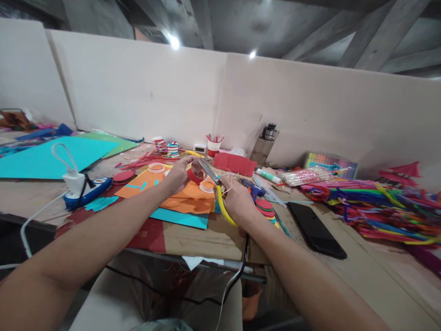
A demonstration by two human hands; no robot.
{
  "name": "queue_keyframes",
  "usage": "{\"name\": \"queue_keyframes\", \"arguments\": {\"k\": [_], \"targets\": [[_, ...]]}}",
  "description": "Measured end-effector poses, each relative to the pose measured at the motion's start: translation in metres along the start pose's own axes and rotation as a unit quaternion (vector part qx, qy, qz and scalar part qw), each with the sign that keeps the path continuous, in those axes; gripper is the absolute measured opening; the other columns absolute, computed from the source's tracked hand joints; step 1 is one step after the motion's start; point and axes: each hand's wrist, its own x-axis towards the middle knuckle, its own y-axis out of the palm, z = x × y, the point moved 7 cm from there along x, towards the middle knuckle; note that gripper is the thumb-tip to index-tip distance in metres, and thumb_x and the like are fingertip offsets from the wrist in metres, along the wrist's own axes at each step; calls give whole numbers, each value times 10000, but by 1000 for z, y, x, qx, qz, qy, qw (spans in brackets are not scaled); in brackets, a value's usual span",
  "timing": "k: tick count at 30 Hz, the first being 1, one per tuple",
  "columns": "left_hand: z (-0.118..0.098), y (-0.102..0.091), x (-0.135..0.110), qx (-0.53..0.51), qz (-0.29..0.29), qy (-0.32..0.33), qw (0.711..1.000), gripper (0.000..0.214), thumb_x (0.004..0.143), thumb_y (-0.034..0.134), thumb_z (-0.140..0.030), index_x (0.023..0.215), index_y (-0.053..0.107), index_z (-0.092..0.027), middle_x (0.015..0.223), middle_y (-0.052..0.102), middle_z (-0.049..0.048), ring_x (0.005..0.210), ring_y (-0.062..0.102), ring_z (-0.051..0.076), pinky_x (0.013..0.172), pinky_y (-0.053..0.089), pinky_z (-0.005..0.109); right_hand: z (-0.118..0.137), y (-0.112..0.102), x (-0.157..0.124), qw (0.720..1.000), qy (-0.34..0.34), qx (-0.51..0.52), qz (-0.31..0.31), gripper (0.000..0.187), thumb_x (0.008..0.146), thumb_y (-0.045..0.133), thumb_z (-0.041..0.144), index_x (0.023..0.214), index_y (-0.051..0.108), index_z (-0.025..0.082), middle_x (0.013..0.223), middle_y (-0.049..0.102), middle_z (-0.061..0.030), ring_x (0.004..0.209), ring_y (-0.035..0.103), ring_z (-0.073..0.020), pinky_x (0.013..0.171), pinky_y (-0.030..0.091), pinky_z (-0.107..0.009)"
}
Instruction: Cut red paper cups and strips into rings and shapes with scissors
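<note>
My right hand [239,201] is closed round a pair of yellow-handled scissors [222,209], whose metal blades point up and to the left. Pinched in the fingers of my left hand [179,175] is a red ring [195,177], apparently a curled strip, right beside the blade tips. I cannot tell whether the blades touch it. Below both hands lie orange sheets [188,203] over a turquoise sheet [186,218]. A pale ring [207,185] rests under the scissors, and another pale ring [156,168] lies near my left wrist.
A black phone [316,230] and stacked coloured discs [265,208] lie to the right, before a heap of pipe cleaners [389,211]. A blue power strip [90,191] with a white plug sits left. A bottle [264,145] stands against the white partition [144,87].
</note>
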Motion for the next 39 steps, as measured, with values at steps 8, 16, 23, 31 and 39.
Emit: {"name": "queue_keyframes", "arguments": {"k": [8,16,23,31,39], "targets": [[-2,3,0,-22,8,-3,1000,310,599,837,-212,750,578,-132,651,553,-42,578,537,65,607,479,207,2,0,-2,1000,2,19,-10,319,964,441,410,1166,587,210,1022,635,-104,903,610,-215,771,435,-283],[1,5,-3,-24,3,-31,999,360,550,875,-259,750,611,-116,693,621,5,599,581,96,604,493,228,1,4,-1,1000,-2,14,-25,371,970,422,478,1161,580,202,1005,610,-104,861,581,-211,755,429,-292],[1,5,-2,-31,-5,-33,999,392,508,894,-260,758,633,-109,674,637,15,607,614,117,594,502,233,0,5,-1,1000,-10,13,-21,369,983,394,416,1217,580,200,1015,614,-108,802,572,-196,687,396,-281],[3,2,-2,-35,3,-31,999,368,548,877,-257,785,639,-107,695,639,16,617,618,118,599,503,232,1,4,-2,1000,0,-2,-17,390,982,383,409,1257,575,209,1027,613,-114,834,580,-208,695,388,-283],[-1,7,-2,-19,31,-14,999,346,580,865,-289,683,585,-115,612,566,-15,561,537,79,535,431,192,1,2,-1,1000,3,8,7,365,983,391,420,1208,593,215,992,655,-102,816,602,-209,649,357,-273]]}}
